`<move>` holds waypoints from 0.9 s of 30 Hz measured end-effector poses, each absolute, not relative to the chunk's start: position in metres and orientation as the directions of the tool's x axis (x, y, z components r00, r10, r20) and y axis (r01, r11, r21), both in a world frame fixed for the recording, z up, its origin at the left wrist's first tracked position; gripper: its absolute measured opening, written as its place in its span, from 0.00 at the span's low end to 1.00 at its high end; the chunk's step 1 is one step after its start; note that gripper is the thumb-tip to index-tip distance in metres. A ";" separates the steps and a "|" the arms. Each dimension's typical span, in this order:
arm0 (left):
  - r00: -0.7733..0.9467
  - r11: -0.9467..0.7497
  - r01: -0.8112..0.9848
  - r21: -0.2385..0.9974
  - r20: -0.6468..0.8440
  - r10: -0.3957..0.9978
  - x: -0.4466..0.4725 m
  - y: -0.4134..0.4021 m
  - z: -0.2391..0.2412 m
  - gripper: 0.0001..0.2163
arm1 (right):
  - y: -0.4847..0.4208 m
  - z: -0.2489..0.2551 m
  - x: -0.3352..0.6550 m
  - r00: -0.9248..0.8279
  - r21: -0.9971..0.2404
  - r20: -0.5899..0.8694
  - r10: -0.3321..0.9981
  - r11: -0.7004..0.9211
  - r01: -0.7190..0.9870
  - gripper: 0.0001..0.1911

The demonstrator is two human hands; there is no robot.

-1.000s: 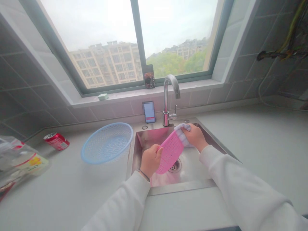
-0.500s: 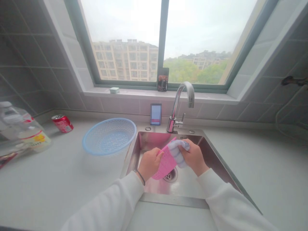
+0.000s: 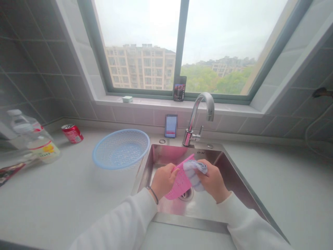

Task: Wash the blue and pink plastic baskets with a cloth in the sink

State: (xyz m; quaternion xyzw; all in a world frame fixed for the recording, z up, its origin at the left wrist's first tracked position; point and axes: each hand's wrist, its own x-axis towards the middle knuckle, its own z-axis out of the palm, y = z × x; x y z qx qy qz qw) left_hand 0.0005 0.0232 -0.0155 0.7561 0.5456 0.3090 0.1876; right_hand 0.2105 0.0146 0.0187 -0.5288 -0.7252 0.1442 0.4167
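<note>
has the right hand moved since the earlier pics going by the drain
Yes. The right hand has moved toward the person and away from the faucet: it was well beyond the sink drain and now sits almost level with it.

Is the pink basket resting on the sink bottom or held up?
Held up: the left hand grips the pink perforated plastic basket tilted above the sink drain, and the right hand presses a bunched cloth against it.

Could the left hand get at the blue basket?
Probably yes: nothing stands between the left hand and the blue basket beside the sink, though that hand grips a pink strainer.
</note>
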 end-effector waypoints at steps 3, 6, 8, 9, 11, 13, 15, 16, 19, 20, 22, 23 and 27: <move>0.213 -0.339 0.662 0.668 0.266 0.940 0.001 0.024 -0.016 0.13 | 0.016 0.017 0.210 -0.131 -0.649 0.437 0.890 0.413 0.639 0.16; 0.197 -0.328 0.627 0.706 0.263 0.944 0.001 0.025 -0.014 0.14 | 0.030 0.017 0.227 0.037 -0.633 0.434 0.900 0.275 0.724 0.17; 0.179 -0.311 0.607 0.732 0.256 0.950 0.000 0.025 -0.013 0.13 | 0.037 0.018 0.239 0.132 -0.622 0.438 0.889 0.194 0.758 0.18; 0.168 -0.302 0.594 0.746 0.252 0.953 0.000 0.025 -0.013 0.13 | 0.038 0.018 0.241 0.151 -0.622 0.444 0.883 0.183 0.761 0.18; 0.147 -0.291 0.572 0.767 0.254 0.956 0.000 0.025 -0.012 0.14 | 0.035 0.019 0.238 0.145 -0.631 0.466 0.873 0.214 0.745 0.18; 0.137 -0.294 0.564 0.772 0.264 0.955 -0.001 0.026 -0.012 0.15 | 0.027 0.018 0.228 0.093 -0.640 0.489 0.868 0.283 0.715 0.17; 0.146 -0.310 0.563 0.766 0.277 0.950 -0.001 0.026 -0.013 0.16 | 0.021 0.016 0.216 0.014 -0.639 0.493 0.870 0.351 0.685 0.16; 0.155 -0.319 0.565 0.761 0.282 0.947 -0.001 0.026 -0.013 0.17 | 0.020 0.015 0.213 -0.022 -0.640 0.486 0.874 0.373 0.671 0.16; 0.169 -0.339 0.570 0.748 0.297 0.940 -0.001 0.026 -0.013 0.20 | 0.026 0.011 0.218 -0.002 -0.659 0.469 0.883 0.351 0.665 0.17; 0.171 -0.344 0.570 0.746 0.302 0.938 -0.001 0.025 -0.013 0.20 | 0.031 0.011 0.224 0.047 -0.665 0.461 0.886 0.310 0.680 0.18; 0.183 -0.358 0.567 0.742 0.310 0.933 0.000 0.025 -0.013 0.20 | 0.040 0.011 0.238 0.152 -0.668 0.450 0.880 0.218 0.712 0.19; 0.191 -0.366 0.565 0.740 0.314 0.930 0.000 0.024 -0.013 0.20 | 0.043 0.012 0.243 0.185 -0.666 0.448 0.875 0.188 0.722 0.19; 0.207 -0.381 0.564 0.732 0.321 0.924 -0.001 0.024 -0.014 0.20 | 0.037 0.016 0.244 0.157 -0.658 0.458 0.875 0.215 0.722 0.17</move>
